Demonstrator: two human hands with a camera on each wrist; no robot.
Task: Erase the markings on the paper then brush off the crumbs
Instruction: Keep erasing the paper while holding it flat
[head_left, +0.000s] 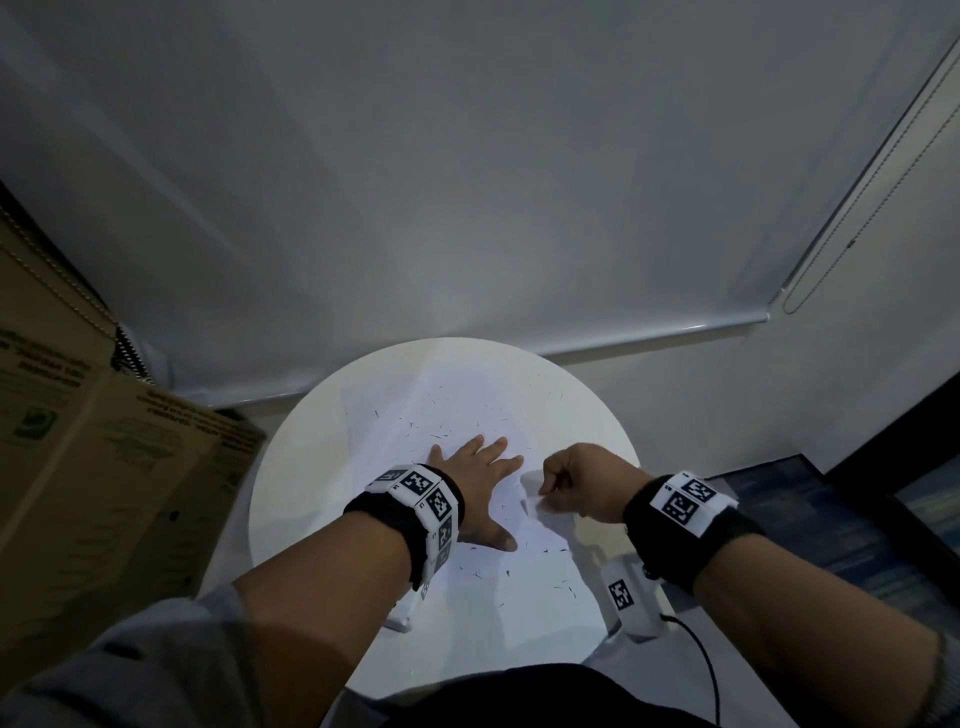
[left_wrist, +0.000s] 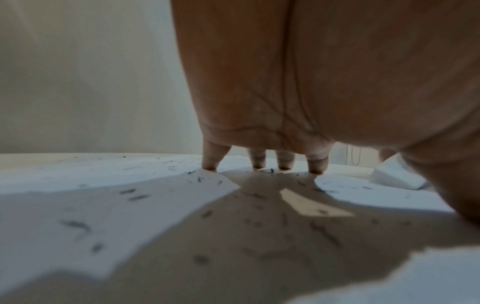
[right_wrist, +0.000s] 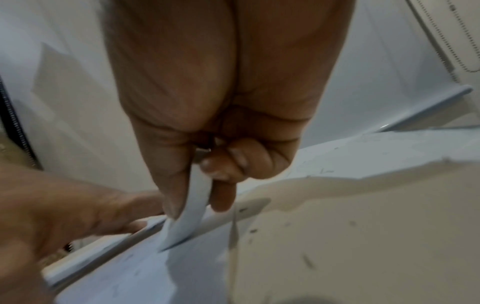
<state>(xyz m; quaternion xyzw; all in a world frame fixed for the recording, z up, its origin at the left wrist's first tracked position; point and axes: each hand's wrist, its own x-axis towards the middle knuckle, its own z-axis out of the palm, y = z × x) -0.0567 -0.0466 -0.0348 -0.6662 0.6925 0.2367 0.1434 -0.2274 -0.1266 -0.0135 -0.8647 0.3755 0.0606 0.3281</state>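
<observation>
A brown cardboard box (head_left: 93, 441) stands at the far left, beside the round white table (head_left: 291, 499); its printed text and green logo are upside down and too blurred to read. A white sheet of paper (head_left: 467, 410) lies on the table, hard to tell from the tabletop in the dim light, and is strewn with small dark eraser crumbs (head_left: 441, 435). No pencil markings can be made out on it.

The left hand (head_left: 480, 483) lies flat on the paper with fingers straight and spread, thumb out to the side, holding nothing. In the left wrist view its fingertips (left_wrist: 209, 164) touch the sheet, and the crumbs show as blurred dark flecks.

Just to its right, the right hand (head_left: 582, 483) is curled and pinches the paper's right edge between thumb and forefinger. The right wrist view shows that edge bent upward into the pinch, with the rest of the sheet still flat. That view is blurred.

Both wrists wear black bands (head_left: 691, 525) carrying black-and-white square code tags. A small white device (head_left: 631, 603) with another such tag and a black cable sits under the right wrist; part of it is hidden by the arm.
</observation>
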